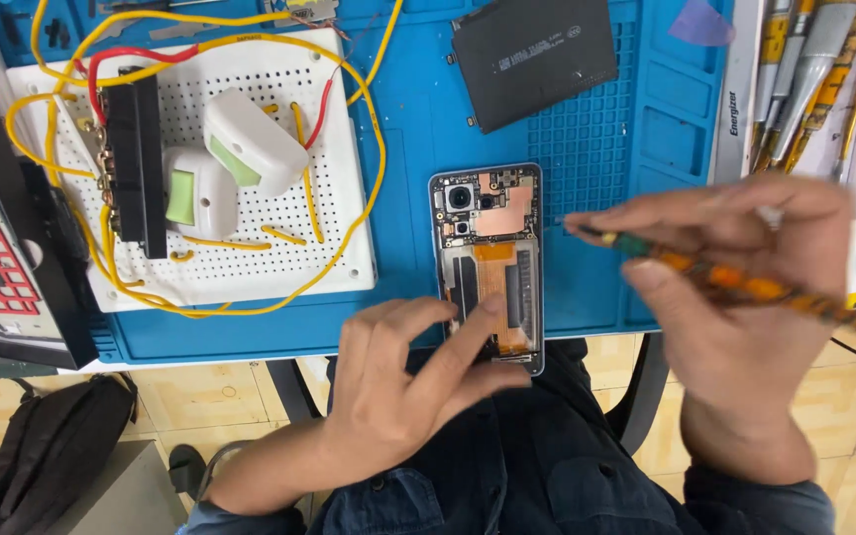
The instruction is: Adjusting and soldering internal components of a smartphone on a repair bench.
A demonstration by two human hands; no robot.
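Hands busy: my left hand (403, 381) presses fingers on the opened phone (488, 266), my right hand (735, 267) grips a screwdriver (725, 280) just right of it.

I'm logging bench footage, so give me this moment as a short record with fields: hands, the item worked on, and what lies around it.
left hand: left hand rests fingertips on the lower part of the opened phone
right hand: right hand holds a screwdriver with an orange-banded handle, tip just right of the phone
item: phone, back cover off, camera end away from the person
surface: blue work mat
left of phone: white perforated board with yellow and red wires
beyond phone: dark flat panel
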